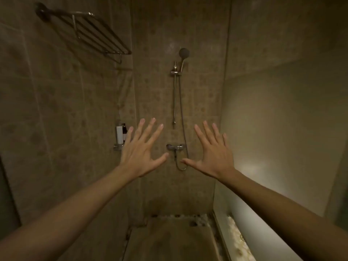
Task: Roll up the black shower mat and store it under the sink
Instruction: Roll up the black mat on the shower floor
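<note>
A dim, tiled shower stall is seen from a camera on a person's head, looking forward and slightly down. Both bare arms stretch straight out. The left hand (140, 150) and the right hand (212, 151) are raised side by side, backs to the camera, fingers spread wide and thumbs pointing toward each other without touching. Both are fully open and hold nothing.

Between and behind the hands, a mixer tap (176, 146) sits on the back wall, with a hose looping below it. A rail above it carries a round shower head (184, 52). To the left, a white bottle (119, 136) stands on a small wall shelf, with a dark bottle beside it. High on the left wall is a wire rack (90, 32). A glass panel (282, 138) closes the right side.

The task's object, the black shower mat (165, 240), appears to be the dark flat sheet covering the stall floor at the bottom of the view, though the poor light makes this uncertain. It lies flat and unrolled, well below both hands.

The task looks barely begun. To do this step well, the person would likely crouch, grip one short edge with both hands spaced apart, peel it gently off the floor, then roll evenly and tightly so the ends stay aligned.
</note>
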A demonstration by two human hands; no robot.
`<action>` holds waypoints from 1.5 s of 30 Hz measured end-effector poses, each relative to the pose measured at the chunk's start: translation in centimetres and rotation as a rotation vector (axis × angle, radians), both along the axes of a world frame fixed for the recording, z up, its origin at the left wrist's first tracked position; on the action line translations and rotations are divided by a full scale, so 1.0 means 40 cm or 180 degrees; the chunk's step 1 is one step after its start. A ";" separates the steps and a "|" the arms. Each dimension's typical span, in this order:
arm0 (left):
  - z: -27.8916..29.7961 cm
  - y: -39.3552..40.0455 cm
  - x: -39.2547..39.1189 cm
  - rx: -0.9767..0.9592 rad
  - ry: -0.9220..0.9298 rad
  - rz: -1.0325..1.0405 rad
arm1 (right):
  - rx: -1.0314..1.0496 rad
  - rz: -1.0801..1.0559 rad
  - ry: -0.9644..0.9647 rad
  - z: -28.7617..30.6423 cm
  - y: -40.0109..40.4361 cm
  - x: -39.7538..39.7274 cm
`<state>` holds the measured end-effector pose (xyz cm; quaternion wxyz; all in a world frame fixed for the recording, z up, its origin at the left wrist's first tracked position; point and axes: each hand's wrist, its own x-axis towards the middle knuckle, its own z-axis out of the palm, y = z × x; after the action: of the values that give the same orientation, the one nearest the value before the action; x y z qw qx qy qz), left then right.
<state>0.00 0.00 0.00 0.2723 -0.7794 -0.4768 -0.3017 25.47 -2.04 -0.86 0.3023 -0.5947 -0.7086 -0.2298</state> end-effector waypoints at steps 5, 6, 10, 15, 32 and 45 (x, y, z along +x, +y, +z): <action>-0.108 0.058 0.060 -0.0251 0.0136 0.0303 | -0.0374 -0.0035 -0.0273 -0.130 0.063 0.043; -0.140 0.066 0.072 -0.0325 0.0175 0.0327 | -0.0464 -0.0020 -0.0295 -0.162 0.073 0.048; -0.279 0.096 0.098 -0.0700 0.0100 0.0371 | -0.0893 0.0040 -0.0329 -0.291 0.117 0.067; -0.459 0.147 0.093 -0.1148 0.0058 0.0390 | -0.1286 0.0057 -0.0185 -0.460 0.177 0.068; -1.022 0.254 0.079 -0.2970 -0.0210 0.0514 | -0.2869 -0.0003 0.0098 -0.981 0.287 0.011; -1.124 0.414 0.129 -0.3405 -0.0295 0.0671 | -0.3214 0.0049 0.0165 -1.104 0.458 0.068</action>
<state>5.15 16.57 -44.97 -0.1546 -0.7430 -0.6508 -0.0222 28.18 16.27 -45.02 -0.0038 -0.6670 -0.7280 0.1586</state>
